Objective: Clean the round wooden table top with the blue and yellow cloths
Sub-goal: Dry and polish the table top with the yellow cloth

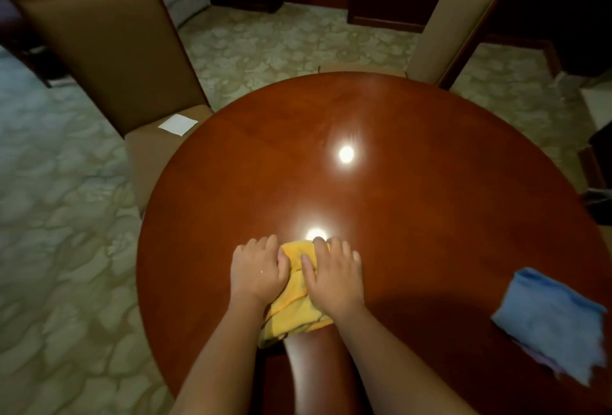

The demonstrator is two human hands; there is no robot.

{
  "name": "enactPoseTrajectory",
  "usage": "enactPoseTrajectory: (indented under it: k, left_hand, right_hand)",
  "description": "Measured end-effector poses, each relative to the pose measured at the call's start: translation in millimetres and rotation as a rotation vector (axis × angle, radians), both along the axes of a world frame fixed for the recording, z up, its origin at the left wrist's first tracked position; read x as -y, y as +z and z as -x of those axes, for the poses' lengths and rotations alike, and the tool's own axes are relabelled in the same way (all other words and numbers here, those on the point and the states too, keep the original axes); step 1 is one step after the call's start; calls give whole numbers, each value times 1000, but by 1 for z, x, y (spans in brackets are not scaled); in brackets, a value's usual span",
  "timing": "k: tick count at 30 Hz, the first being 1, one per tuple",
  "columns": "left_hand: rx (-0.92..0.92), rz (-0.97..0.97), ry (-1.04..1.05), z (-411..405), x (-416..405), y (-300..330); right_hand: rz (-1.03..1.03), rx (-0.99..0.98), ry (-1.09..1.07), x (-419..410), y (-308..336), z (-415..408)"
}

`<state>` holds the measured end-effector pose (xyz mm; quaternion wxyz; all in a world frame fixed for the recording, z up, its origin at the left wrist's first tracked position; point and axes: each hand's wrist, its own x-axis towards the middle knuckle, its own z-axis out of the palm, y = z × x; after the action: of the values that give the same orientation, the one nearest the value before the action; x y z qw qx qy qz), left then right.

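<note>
The round wooden table top [414,189] fills the middle of the head view, glossy, with two lamp reflections. A bunched yellow cloth [294,308] lies on its near part. My left hand [256,270] presses on the cloth's left side, fingers bent over its edge. My right hand [332,274] lies flat on the cloth's right side with fingers stretched forward. Most of the cloth is hidden under both hands. A blue cloth [553,322] lies crumpled at the table's near right edge, apart from both hands.
A brown high-backed chair [109,47] stands at the table's far left, with a white paper [178,124] on its seat. A beige chair [460,17] stands at the far right. Patterned carpet [59,249] surrounds the table. Dark furniture lines the back.
</note>
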<state>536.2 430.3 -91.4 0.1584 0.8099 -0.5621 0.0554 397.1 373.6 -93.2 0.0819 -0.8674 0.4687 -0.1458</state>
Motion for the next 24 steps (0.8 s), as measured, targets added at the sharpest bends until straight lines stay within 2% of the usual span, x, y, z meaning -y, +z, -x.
enactPoseTrajectory:
  k: [5, 9, 15, 24]
  left_hand:
    - [-16, -29, 64, 10, -32, 1]
    - [-5, -16, -45, -2, -23, 1]
    - [37, 5, -198, -40, 15, 1]
    - [43, -34, -340, -110, 97, 4]
  right_hand:
    - [76, 68, -18, -29, -6, 2]
    - [116, 87, -37, -22, -10, -4]
    - [120, 115, -130, 0, -12, -34]
    - [129, 55, -342, 55, -12, -102]
